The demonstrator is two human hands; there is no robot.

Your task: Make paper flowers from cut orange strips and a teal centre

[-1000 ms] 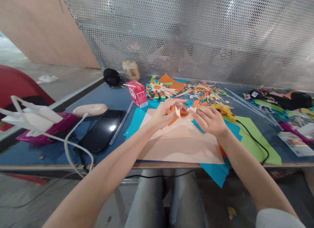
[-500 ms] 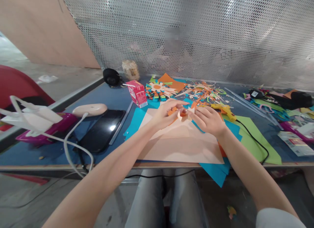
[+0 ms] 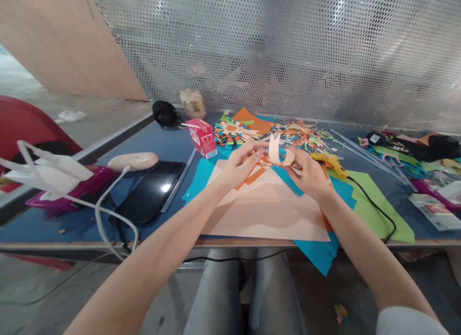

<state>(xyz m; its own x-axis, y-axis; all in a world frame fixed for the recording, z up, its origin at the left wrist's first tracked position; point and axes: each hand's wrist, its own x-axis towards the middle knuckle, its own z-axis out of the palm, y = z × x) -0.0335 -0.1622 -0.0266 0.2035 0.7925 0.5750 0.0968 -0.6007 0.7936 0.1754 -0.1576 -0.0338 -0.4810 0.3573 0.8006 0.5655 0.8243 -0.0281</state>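
Both hands meet above the peach paper sheet (image 3: 273, 215) in the middle of the table. My left hand (image 3: 240, 165) pinches one side of a small peach paper cut-out (image 3: 276, 154) with curled strips. On the other side, my right hand (image 3: 308, 175) grips the same cut-out, and its strips stand up between the two hands. Small orange pieces (image 3: 252, 176) lie on the sheet just under my left hand. A yellow glue gun (image 3: 330, 163) lies right behind my right hand.
A red carton (image 3: 202, 137), a paper flower (image 3: 233, 131) and a heap of paper scraps (image 3: 298, 132) lie behind the hands. A black tablet (image 3: 151, 191), a white cable (image 3: 108, 215) and a pink device (image 3: 133, 161) sit left. Green paper (image 3: 374, 205) lies right. A perforated metal screen (image 3: 288, 51) backs the table.
Both hands lifted the cut-out a little off the sheet, and its curled peach strips now stand up between them. The orange pieces under my left hand are uncovered.
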